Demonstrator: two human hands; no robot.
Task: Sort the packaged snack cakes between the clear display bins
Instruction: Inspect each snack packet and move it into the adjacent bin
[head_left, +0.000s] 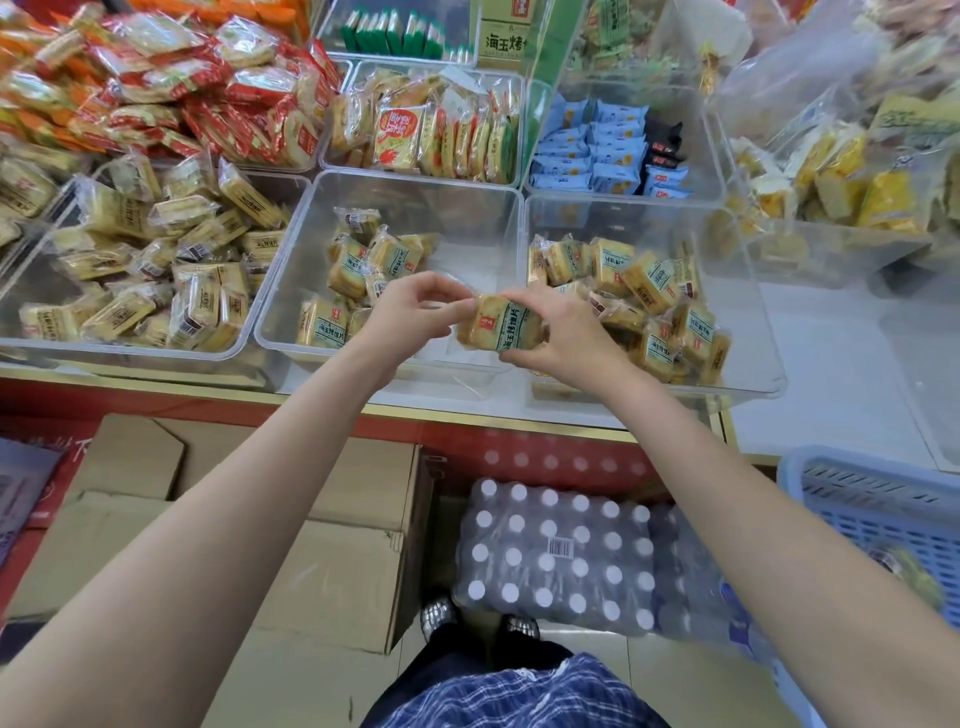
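A yellow snack cake pack with a green label (500, 325) hangs over the wall between the middle clear bin (291, 291) and the right clear bin (748, 312). My right hand (558, 332) grips it from the right, fingers curled over its top and bottom. My left hand (410, 306) pinches the wrapper's left end. Both bins hold several matching packs, the right one more than the middle one.
A left bin (31, 291) holds brown-label packs. Behind are bins of orange-label packs (415, 130), blue packs (592, 150) and a red-wrapper heap (171, 78). Below the counter edge (467, 415) sit cardboard boxes (332, 561), a bottle case (556, 556) and a blue basket (883, 519).
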